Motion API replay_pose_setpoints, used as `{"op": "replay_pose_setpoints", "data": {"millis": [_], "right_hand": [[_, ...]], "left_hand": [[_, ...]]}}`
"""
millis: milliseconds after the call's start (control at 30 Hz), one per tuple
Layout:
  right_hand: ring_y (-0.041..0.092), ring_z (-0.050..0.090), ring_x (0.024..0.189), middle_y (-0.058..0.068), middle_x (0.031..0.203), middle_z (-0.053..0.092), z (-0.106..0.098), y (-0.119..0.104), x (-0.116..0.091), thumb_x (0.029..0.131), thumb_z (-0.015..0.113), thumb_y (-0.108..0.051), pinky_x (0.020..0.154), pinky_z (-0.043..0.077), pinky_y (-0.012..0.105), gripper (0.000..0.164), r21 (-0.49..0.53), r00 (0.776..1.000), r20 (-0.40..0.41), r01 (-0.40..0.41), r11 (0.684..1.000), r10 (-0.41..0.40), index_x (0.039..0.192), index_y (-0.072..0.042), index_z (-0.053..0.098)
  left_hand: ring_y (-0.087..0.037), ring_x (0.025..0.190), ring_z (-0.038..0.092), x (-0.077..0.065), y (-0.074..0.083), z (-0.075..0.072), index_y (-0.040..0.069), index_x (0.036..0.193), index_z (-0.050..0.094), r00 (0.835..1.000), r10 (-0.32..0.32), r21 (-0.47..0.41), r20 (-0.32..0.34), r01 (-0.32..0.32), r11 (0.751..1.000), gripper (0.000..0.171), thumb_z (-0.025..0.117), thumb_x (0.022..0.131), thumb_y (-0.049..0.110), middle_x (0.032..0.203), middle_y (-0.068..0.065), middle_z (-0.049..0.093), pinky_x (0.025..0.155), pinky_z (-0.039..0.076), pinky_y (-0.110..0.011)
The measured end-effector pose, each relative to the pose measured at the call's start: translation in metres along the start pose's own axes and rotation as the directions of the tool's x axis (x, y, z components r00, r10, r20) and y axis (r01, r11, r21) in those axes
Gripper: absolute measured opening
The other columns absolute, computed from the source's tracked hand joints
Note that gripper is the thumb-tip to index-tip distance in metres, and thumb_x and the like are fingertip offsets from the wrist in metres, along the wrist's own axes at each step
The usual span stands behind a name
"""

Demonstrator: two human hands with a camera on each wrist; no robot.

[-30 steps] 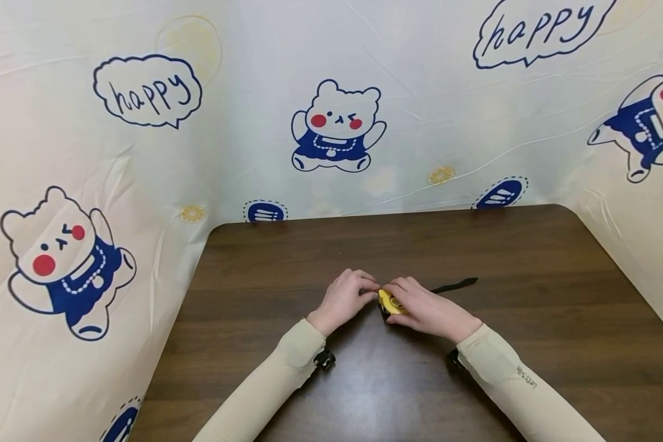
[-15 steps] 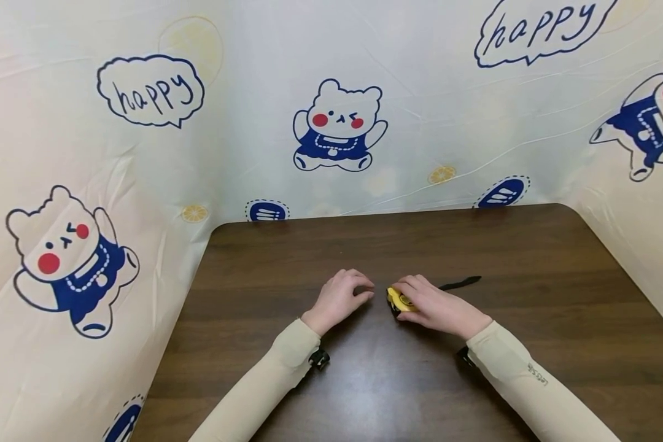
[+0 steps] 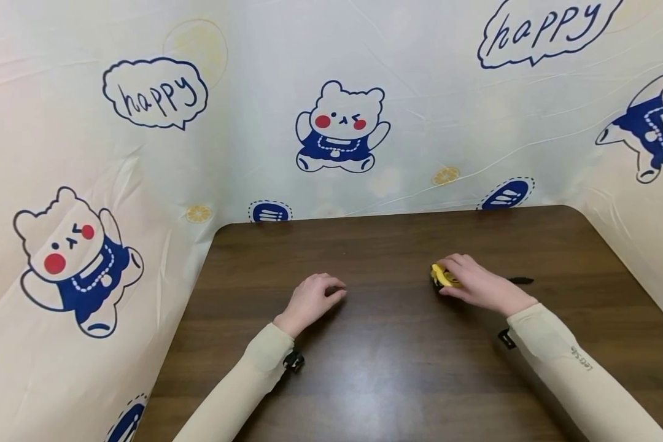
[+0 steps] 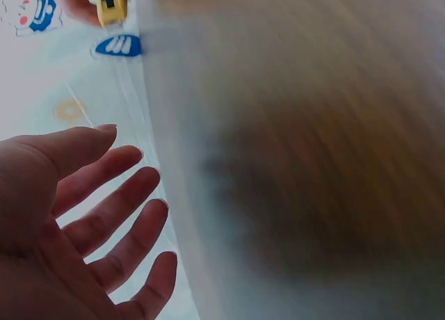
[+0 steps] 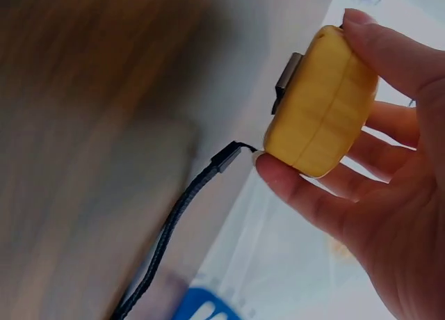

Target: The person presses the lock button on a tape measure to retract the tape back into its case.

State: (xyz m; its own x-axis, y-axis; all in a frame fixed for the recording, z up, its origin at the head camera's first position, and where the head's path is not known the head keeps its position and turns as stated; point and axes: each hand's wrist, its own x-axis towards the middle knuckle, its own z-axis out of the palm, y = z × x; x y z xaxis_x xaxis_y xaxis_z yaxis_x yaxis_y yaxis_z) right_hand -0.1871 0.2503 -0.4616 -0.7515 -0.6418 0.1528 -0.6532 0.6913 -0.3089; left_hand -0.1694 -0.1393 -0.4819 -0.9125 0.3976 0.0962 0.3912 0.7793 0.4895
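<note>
A yellow and black tape measure (image 3: 441, 276) sits in my right hand (image 3: 477, 282), right of the table's middle. In the right wrist view, thumb and fingers grip its yellow case (image 5: 323, 101) from opposite sides. A black wrist strap (image 5: 170, 222) trails from the case; in the head view only its end shows beyond the hand. No blade can be seen drawn out. My left hand (image 3: 312, 301) is at the left, well apart from the tape measure. Its fingers (image 4: 115, 209) are loosely bent and spread, holding nothing.
Both hands are over a dark brown wooden table (image 3: 376, 356) with rounded far corners. A pale cloth (image 3: 265, 141) printed with bears and lettering hangs around its back and sides. A small black camera (image 3: 294, 361) is strapped under the left wrist.
The hands have drawn apart. My right hand carries the tape measure and strap to the right and slightly farther off, while my left hand moves left, away from the tape measure's front.
</note>
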Motion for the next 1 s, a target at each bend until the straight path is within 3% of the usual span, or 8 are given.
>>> {"op": "replay_pose_setpoints", "data": {"millis": [433, 1000], "right_hand": [[0.046, 0.056, 0.113, 0.033, 0.126, 0.058, -0.020, 0.073, -0.016, 0.096, 0.077, -0.016, 0.099, 0.046, 0.064, 0.054, 0.000, 0.985, 0.011, -0.171, 0.985, 0.171, 0.133, 0.014, 0.054], [0.052, 0.054, 0.117, 0.038, 0.128, 0.055, -0.029, 0.114, -0.021, 0.096, 0.077, -0.018, 0.102, 0.042, 0.067, 0.057, -0.001, 0.970, 0.033, -0.242, 0.970, 0.242, 0.134, 0.017, 0.052]], "left_hand": [[-0.025, 0.100, 0.068, -0.027, -0.038, -0.025, 0.016, 0.112, 0.081, 0.987, -0.150, -0.002, -0.059, 0.150, 0.989, 0.019, 0.074, 0.099, 0.027, 0.108, -0.001, 0.076, 0.089, 0.056, -0.049], [-0.027, 0.099, 0.068, -0.043, -0.061, -0.045, 0.015, 0.110, 0.081, 0.964, -0.226, 0.051, -0.140, 0.235, 0.971, 0.019, 0.074, 0.099, 0.028, 0.110, -0.006, 0.076, 0.086, 0.057, -0.052]]}}
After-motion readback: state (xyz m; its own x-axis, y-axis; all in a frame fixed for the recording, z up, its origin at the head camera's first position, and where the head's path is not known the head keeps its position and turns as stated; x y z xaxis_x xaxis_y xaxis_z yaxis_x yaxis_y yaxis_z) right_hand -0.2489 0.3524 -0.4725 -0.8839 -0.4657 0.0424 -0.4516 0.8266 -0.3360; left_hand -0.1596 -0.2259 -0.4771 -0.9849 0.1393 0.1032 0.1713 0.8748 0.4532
